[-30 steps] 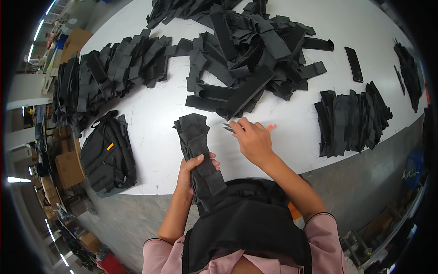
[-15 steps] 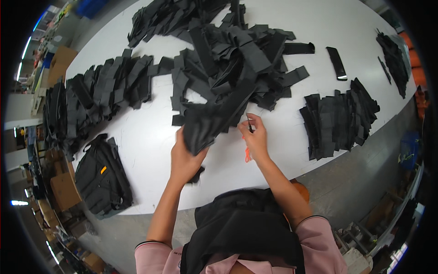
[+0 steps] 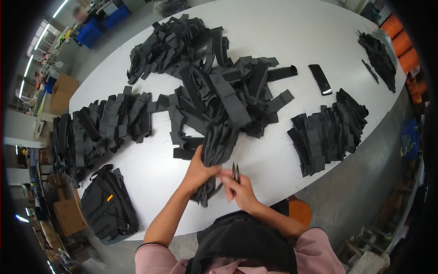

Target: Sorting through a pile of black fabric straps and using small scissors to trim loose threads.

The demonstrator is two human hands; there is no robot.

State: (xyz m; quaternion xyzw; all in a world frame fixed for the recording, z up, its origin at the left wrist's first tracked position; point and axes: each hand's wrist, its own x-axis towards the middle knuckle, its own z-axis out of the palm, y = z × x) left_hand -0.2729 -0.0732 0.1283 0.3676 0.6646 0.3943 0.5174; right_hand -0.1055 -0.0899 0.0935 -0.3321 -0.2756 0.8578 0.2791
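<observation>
Roughly partway — left hand point(image 3: 199, 172) grips a fabric-strip bundle point(image 3: 219, 140), right hand point(image 3: 244, 194) clasps snips point(image 3: 236, 179); right-side row point(image 3: 326, 136) stacked, central heap point(image 3: 230, 96) loose.

it's matt cloth here, my bundled strips point(image 3: 221, 141) dull and soft-looking; dark metal on my snips point(image 3: 236, 178); the surface point(image 3: 157, 182) smooth with a faint sheen; glossy, glass-like face on that phone-shaped slab point(image 3: 320, 78); matt fabric on the backpack point(image 3: 108, 212).
</observation>
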